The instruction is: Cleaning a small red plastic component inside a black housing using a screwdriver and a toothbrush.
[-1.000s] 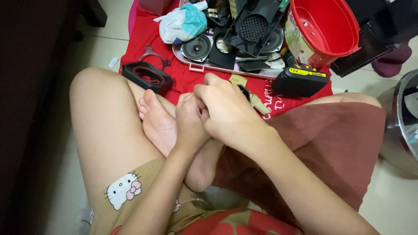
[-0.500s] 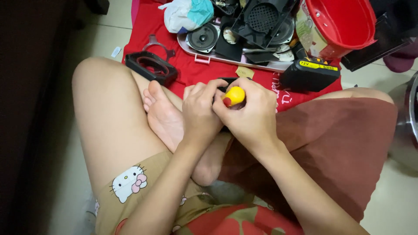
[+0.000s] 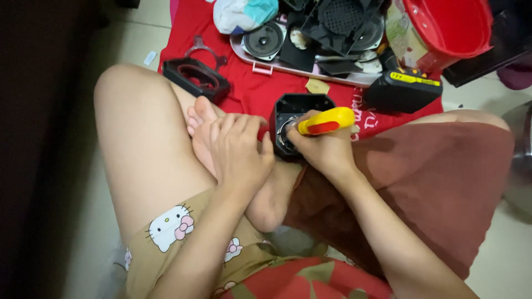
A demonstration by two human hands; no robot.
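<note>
A black speaker housing (image 3: 293,130) with a round metal opening sits on the person's crossed legs, between the two hands. The right hand (image 3: 324,152) is closed around a yellow-and-red screwdriver (image 3: 326,120) whose tip goes into the housing, while the left hand (image 3: 239,152) rests loosely curled against the housing's near side, steadying it. Beyond the hands a red cloth (image 3: 252,91) carries another black frame (image 3: 197,78), a tray of speaker parts (image 3: 316,69), a black battery pack (image 3: 403,89) and a red bucket (image 3: 449,30).

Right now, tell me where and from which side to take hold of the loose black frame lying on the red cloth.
Take the black frame by its near right side wall, coming from above. It lies flat and open-side up on the red cloth, so fingers can straddle the wall, one inside the hollow. Its left corner sits close against the knee, leaving less room there. Both the left hand and right hand are busy.
</note>
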